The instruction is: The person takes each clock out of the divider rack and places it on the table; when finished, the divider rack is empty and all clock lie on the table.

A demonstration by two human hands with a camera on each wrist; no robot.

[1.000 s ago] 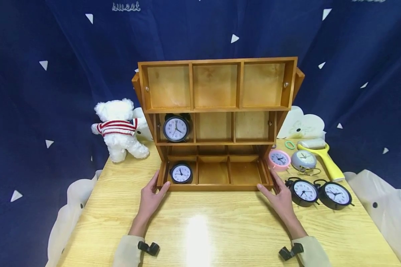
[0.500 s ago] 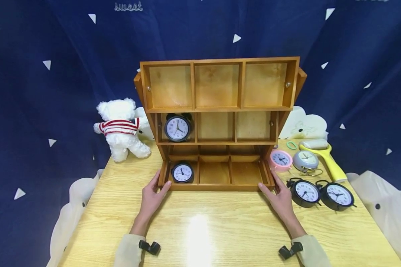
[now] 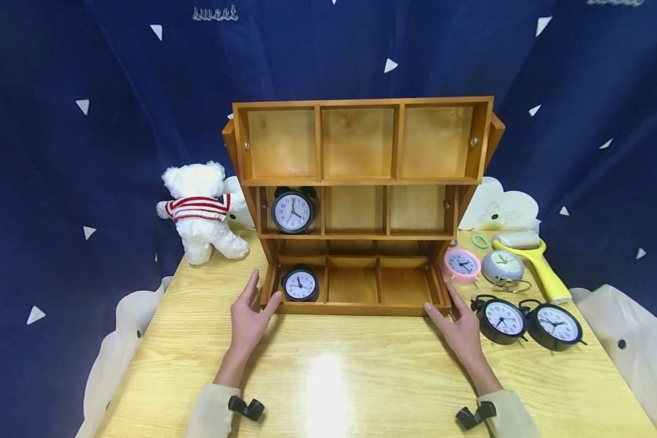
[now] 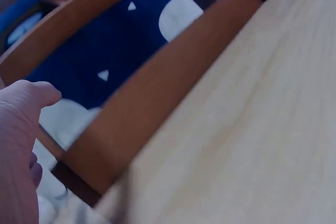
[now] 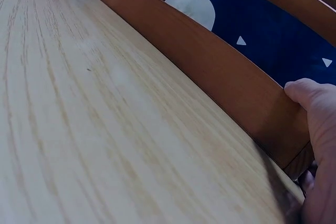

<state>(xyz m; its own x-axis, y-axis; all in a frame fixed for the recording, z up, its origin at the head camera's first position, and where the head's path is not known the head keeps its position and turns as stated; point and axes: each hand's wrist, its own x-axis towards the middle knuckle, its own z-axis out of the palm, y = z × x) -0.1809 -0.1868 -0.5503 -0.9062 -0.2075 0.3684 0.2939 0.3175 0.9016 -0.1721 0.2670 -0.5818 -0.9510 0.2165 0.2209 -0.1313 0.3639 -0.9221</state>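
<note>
A wooden three-tier organiser [image 3: 358, 309] stands on the table, each tier divided into three compartments. One black alarm clock [image 3: 292, 212] sits in the middle tier's left compartment; another black alarm clock [image 3: 300, 285] occupies the bottom tier's left compartment. My left hand [image 3: 249, 319] is at the bottom tier's left front corner, fingers straight and spread, thumb just off the front board. At the opposite corner, my right hand [image 3: 462, 328] has its thumb at the front board's top edge and its extended fingers along the side. In the right wrist view, the thumb [image 5: 307, 93] overlaps that board's end.
On the right lie a pink clock [image 3: 462, 266], a grey clock [image 3: 502, 266], two black alarm clocks [image 3: 502, 319], a yellow-handled lint roller [image 3: 544, 271] and a green ring [image 3: 479, 241]. A white teddy bear [image 3: 197, 213] sits left. Behind hangs a blue curtain [image 3: 328, 48].
My left hand's fingers have lifted and spread away from the organiser's left corner. My right hand stays at its corner, fingers slightly loosened. The head view has shifted a little.
</note>
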